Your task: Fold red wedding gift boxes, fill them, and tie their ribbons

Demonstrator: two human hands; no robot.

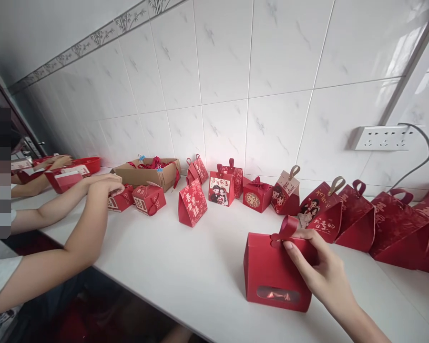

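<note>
A red gift box (268,267) with a ribbon loop on top and an oval window low on its front stands upright near the table's front edge. Something shiny and reddish shows through the window. My right hand (320,264) pinches the top of this box beside the ribbon loop, thumb in front and fingers behind. Of my left hand no fingers show; only a dim piece of skin, perhaps a forearm, appears below the table edge at the bottom.
Several red boxes, among them a patterned one (193,202), line the wall side of the white table (157,257). An open cardboard box (168,177) holds red ribbons. Another person's arms (89,224) rest at the left. A socket strip (384,139) is on the wall.
</note>
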